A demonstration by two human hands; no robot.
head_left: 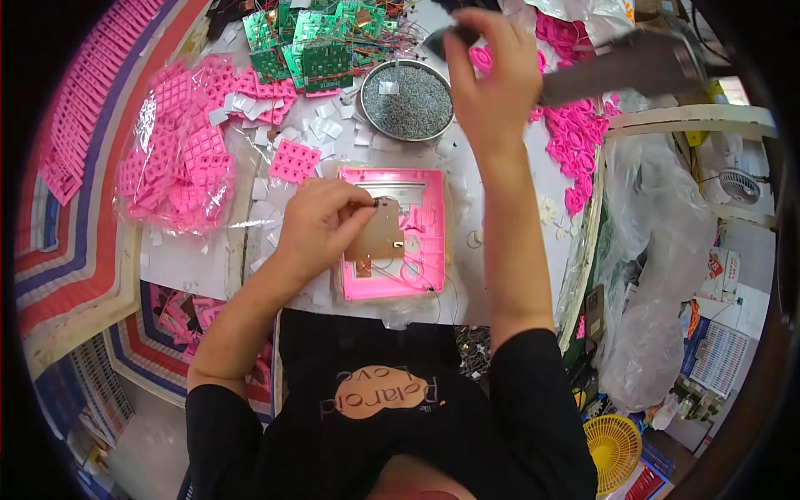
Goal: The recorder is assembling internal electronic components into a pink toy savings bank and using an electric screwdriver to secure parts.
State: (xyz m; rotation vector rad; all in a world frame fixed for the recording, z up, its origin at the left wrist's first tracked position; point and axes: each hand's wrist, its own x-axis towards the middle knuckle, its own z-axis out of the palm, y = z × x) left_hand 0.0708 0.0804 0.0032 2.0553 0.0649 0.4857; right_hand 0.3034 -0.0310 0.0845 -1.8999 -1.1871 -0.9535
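Partly blurred, right hand grips a dark tool; left hand pinches a brown board.

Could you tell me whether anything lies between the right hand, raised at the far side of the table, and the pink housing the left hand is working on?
Nothing visible does. The right hand is above the metal bowl; only flat white scraps lie before the pink housing, where the left hand holds a brown board.

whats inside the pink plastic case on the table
The pink plastic case holds a thin tan board that the left hand pinches at its top edge. Moulded pink ribs and round openings show beside it. Whatever lies beneath the board and hand is covered.
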